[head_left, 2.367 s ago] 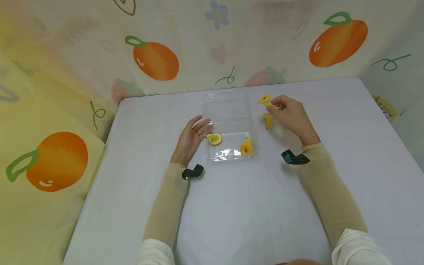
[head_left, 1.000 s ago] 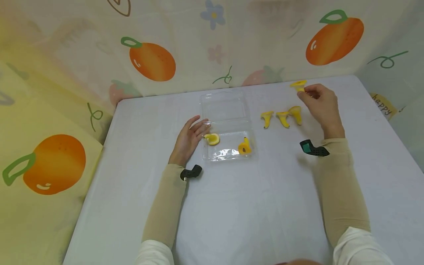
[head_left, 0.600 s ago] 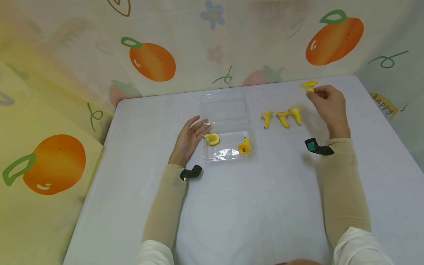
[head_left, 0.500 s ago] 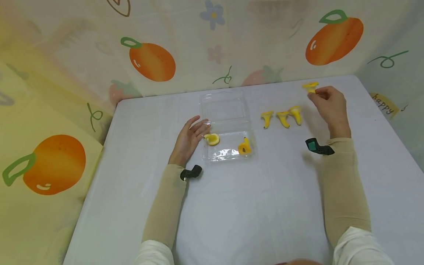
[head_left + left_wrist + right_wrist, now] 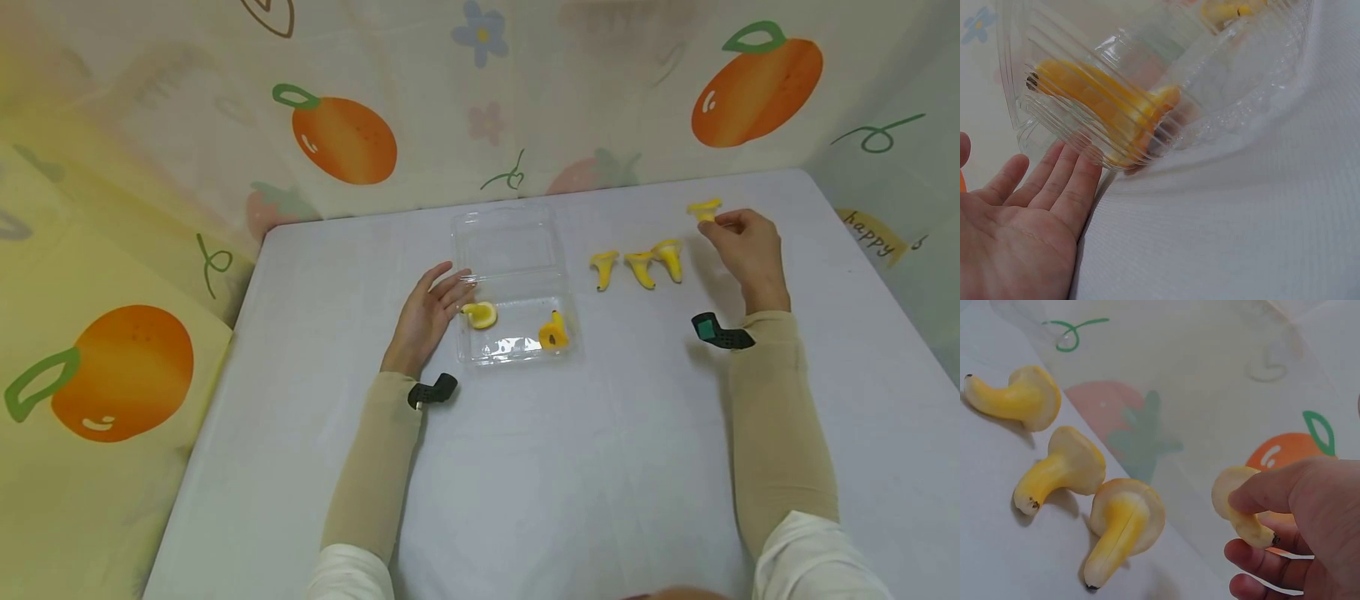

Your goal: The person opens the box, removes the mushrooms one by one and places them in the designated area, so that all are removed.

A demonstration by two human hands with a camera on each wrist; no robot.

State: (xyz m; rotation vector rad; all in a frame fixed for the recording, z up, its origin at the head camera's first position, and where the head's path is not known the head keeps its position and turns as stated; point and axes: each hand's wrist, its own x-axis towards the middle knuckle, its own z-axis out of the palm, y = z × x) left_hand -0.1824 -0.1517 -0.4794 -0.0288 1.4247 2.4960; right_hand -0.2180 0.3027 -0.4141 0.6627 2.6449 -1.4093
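My right hand [image 5: 750, 250] pinches a yellow mushroom [image 5: 1250, 528] between thumb and fingers, holding it above the table's far right part. The mushroom has a flared cap and a curved stalk with a dark tip, seen close in the right wrist view. Left of that hand, three similar mushrooms [image 5: 1124, 534] lie in a loose row on the table. My left hand [image 5: 423, 321] lies palm up with straight fingers, their tips at the left wall of a clear plastic box [image 5: 510, 360]. Inside the box's base are two more yellow mushrooms [image 5: 555, 333], one at each end.
The box's hinged lid [image 5: 510, 237] lies folded back toward the far edge. A white cloth covers the table [image 5: 540, 467]. Behind and to the left hang curtains [image 5: 427, 150] printed with oranges and flowers, right at the table's edges.
My right hand has carried the pinched mushroom from near the box to the right, past the row, then lowered it slightly. My left hand and the box have stayed in place.
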